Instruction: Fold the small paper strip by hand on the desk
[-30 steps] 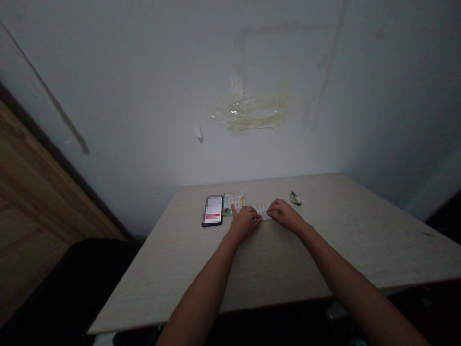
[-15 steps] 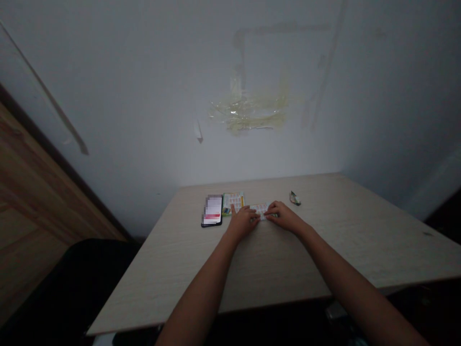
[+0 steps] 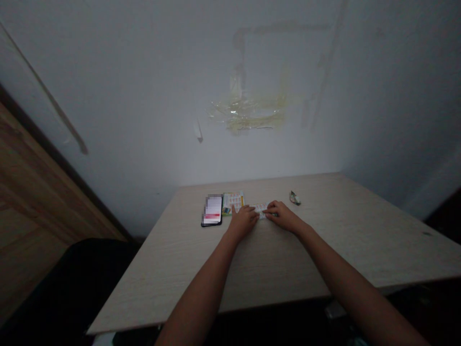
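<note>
A small sheet of printed paper [image 3: 261, 207], white with rows of print, lies on the table between my two hands. My left hand [image 3: 245, 220] is over its left part, thumb and fingers closed on it, with one outer finger stretched toward a colourful printed card [image 3: 235, 198]. At the sheet's right side my right hand [image 3: 283, 216] pinches the paper between thumb and fingers. Both hands cover parts of the sheet, so its full outline is hidden. The card lies just beyond my left hand, beside a phone [image 3: 213, 210] with a lit screen.
A small crumpled wrapper [image 3: 294, 198] lies to the right of my right hand. The pale wooden table [image 3: 173, 269] ends at a wall [image 3: 144, 120] with peeling clear tape [image 3: 248, 115]. A dark chair-like shape [image 3: 82, 278] stands at the left, near wooden panelling [image 3: 29, 211].
Both hands stay at nearly the same place on the paper, with only slight finger movement. Phone, card and wrapper have not moved.
</note>
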Demonstrator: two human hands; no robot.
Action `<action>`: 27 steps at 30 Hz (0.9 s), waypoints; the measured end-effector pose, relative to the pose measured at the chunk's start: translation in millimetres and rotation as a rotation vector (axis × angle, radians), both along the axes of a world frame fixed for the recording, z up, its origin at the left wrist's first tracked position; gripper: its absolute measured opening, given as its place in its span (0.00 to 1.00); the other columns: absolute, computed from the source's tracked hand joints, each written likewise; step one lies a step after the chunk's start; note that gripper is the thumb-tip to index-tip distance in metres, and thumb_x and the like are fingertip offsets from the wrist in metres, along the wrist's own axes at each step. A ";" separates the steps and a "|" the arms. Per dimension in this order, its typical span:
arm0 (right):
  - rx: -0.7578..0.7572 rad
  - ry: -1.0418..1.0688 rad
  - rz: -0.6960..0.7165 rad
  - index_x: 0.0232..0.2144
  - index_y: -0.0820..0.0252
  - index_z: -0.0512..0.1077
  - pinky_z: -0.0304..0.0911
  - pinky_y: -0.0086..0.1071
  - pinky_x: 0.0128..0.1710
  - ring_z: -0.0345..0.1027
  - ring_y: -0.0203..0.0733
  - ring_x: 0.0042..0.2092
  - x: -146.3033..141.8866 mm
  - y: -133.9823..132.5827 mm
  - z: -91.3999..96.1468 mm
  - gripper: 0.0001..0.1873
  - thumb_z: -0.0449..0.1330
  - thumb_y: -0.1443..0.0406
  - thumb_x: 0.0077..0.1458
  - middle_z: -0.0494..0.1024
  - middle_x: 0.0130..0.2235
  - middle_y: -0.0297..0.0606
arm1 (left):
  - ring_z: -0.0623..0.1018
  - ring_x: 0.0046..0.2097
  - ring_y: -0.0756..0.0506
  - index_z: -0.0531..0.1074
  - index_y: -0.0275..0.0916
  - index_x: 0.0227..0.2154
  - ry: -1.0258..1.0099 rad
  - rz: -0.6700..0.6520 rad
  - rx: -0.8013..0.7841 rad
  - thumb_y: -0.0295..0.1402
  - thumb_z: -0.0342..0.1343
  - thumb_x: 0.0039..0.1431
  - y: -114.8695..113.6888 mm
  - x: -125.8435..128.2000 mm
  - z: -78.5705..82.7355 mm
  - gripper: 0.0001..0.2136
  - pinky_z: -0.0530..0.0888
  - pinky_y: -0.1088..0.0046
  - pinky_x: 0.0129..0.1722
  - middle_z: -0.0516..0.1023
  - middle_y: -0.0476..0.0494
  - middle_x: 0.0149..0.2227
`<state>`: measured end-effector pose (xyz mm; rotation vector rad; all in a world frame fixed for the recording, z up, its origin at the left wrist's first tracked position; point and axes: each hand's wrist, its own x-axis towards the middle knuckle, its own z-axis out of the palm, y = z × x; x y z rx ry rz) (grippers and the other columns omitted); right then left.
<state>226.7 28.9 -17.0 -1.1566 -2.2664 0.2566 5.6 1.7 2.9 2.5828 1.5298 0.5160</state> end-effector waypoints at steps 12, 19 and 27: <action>0.013 -0.058 -0.056 0.48 0.53 0.77 0.55 0.49 0.59 0.61 0.50 0.56 -3.1 0.2 -2.7 0.16 0.55 0.62 0.61 0.74 0.54 0.45 | 0.60 0.65 0.37 0.73 0.52 0.52 0.065 0.028 -0.063 0.42 0.46 0.67 -0.4 -1.8 6.7 0.16 0.41 0.30 0.61 0.72 0.47 0.58; 0.004 0.000 -0.088 0.48 0.54 0.76 0.55 0.50 0.58 0.61 0.50 0.57 -1.4 0.3 -2.3 0.16 0.53 0.61 0.62 0.74 0.53 0.46 | 0.62 0.64 0.38 0.74 0.50 0.50 -0.012 -0.024 -0.066 0.42 0.47 0.66 -1.6 0.7 5.5 0.15 0.41 0.32 0.61 0.76 0.47 0.54; 0.017 0.040 -0.087 0.47 0.56 0.77 0.56 0.48 0.59 0.63 0.50 0.56 -2.0 -0.1 -0.5 0.16 0.55 0.62 0.61 0.75 0.52 0.47 | 0.59 0.65 0.38 0.74 0.53 0.50 0.012 0.021 -0.054 0.44 0.47 0.66 -3.0 1.6 2.4 0.15 0.44 0.32 0.61 0.71 0.50 0.59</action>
